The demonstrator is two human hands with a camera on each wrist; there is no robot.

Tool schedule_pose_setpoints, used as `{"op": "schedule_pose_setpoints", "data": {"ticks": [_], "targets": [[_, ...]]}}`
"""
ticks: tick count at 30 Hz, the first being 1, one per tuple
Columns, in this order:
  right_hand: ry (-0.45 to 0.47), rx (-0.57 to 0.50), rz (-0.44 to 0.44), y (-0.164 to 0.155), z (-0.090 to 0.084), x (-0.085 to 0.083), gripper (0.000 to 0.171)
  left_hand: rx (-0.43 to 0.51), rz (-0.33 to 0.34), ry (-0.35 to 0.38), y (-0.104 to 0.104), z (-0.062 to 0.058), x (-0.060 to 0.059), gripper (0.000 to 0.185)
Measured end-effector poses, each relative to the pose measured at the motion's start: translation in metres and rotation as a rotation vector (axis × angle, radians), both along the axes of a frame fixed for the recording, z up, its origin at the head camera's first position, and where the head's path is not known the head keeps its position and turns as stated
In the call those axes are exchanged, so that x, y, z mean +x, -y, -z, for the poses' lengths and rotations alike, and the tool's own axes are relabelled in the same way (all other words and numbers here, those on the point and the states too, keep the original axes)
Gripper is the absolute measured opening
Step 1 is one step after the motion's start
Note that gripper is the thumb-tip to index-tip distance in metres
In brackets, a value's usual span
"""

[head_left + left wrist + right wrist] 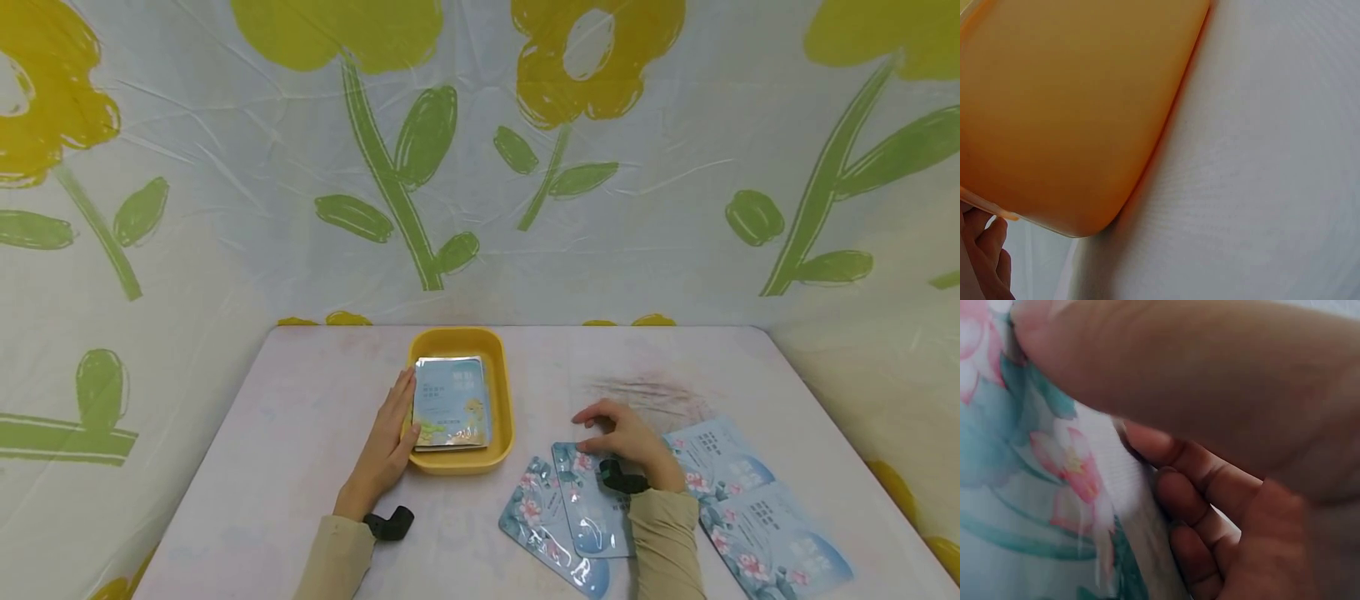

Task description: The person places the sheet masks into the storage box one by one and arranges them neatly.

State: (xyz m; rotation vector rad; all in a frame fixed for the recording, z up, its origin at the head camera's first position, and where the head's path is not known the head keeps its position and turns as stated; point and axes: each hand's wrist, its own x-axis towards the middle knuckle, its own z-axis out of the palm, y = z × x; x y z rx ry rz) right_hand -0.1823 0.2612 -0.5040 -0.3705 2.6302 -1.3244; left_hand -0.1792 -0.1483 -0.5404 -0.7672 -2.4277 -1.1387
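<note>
Two packets (780, 542) lie on the table (300, 417) right of the right fingers (592, 414); flowered sheet (675, 208) beyond.

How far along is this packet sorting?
Done: a small stack of packets lies in the yellow tray. In hand: the left hand steadies the tray while the right hand takes hold of a floral packet. Left: four floral packets on the table.

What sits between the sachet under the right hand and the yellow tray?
Nothing visible: bare table separates the sachet under the right hand from the yellow tray. The left hand rests on the tray's far side.
</note>
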Motion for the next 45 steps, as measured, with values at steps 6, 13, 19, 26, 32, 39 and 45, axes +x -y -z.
{"op": "schedule_pose_setpoints", "data": {"ticks": [6,13,19,26,32,39,45], "targets": [[-0.071,0.037,-0.017,0.002,0.004,-0.003,0.022,-0.007,-0.007,0.004,-0.001,0.000,0.000,0.065],[-0.061,0.093,-0.020,0.005,0.000,0.000,0.031,0.004,-0.001,-0.006,-0.001,-0.002,0.002,0.065],[0.053,0.218,0.003,0.013,-0.015,0.006,0.046,-0.004,-0.007,-0.009,-0.001,0.000,0.001,0.064],[0.114,0.215,0.038,0.022,-0.026,0.009,0.037,0.003,0.001,0.010,0.000,-0.001,0.001,0.065],[0.166,0.225,0.091,0.025,-0.028,0.008,0.030,-0.005,-0.007,0.015,0.000,0.000,0.001,0.065],[0.185,0.292,0.103,0.027,-0.038,0.011,0.037,-0.003,-0.007,0.009,-0.001,0.000,0.002,0.065],[0.211,0.295,0.109,0.024,-0.039,0.013,0.029,-0.005,-0.007,-0.005,-0.001,0.000,0.001,0.065]]}}
